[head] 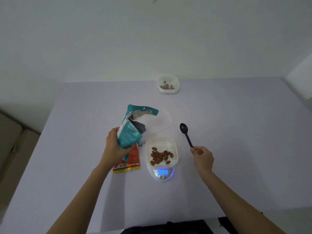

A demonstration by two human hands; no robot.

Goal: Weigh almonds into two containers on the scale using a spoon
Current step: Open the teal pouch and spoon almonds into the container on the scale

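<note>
Almonds (160,155) in container (175,144) on scale (163,176); left grip (116,146) clamped round tilted bag (129,135), right grip (202,157) round spoon (185,134).

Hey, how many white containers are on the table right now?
2. The near container sits on the scale; the far container stands alone near the far edge of the table.

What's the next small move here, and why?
Probably move the right hand leftward to dip the empty spoon into the bag. The left hand holds the bag tilted with its mouth open, and the scale under the container reads about 20. The target weight isn't shown.
</note>
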